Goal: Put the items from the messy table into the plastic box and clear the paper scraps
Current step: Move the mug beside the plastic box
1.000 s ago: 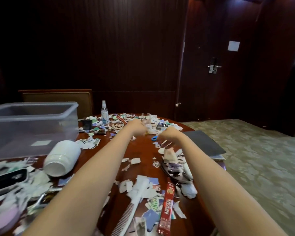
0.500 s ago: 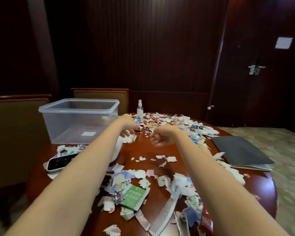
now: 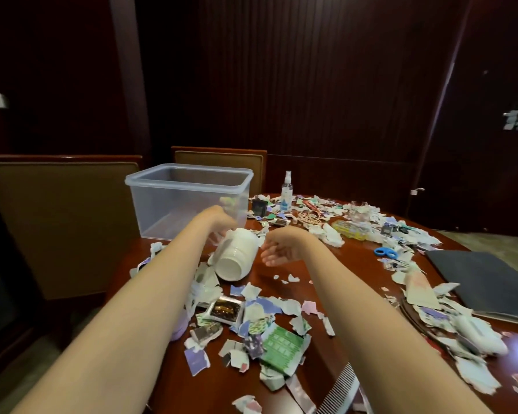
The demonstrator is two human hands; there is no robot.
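The clear plastic box (image 3: 189,201) stands empty at the table's far left. A white bottle (image 3: 237,258) lies on its side just in front of it. My left hand (image 3: 220,222) reaches the bottle's far end; its fingers are blurred, and I cannot tell whether they grip it. Just right of the bottle, my right hand (image 3: 278,252) hovers with its palm turned to the bottle and its fingers relaxed, holding nothing. Torn paper scraps (image 3: 263,306) cover most of the round wooden table (image 3: 359,279).
Among the scraps lie a spray bottle (image 3: 286,191), blue scissors (image 3: 386,252), rubber bands (image 3: 310,217), a foil packet (image 3: 225,309), a green packet (image 3: 281,345), a comb (image 3: 341,389) and a small black box (image 3: 259,207). A dark folder (image 3: 485,279) lies right. Chairs (image 3: 57,219) stand left and behind.
The view has swung left, bringing the box to the middle. Both hands have moved from the scraps at the table's centre over to the white bottle.
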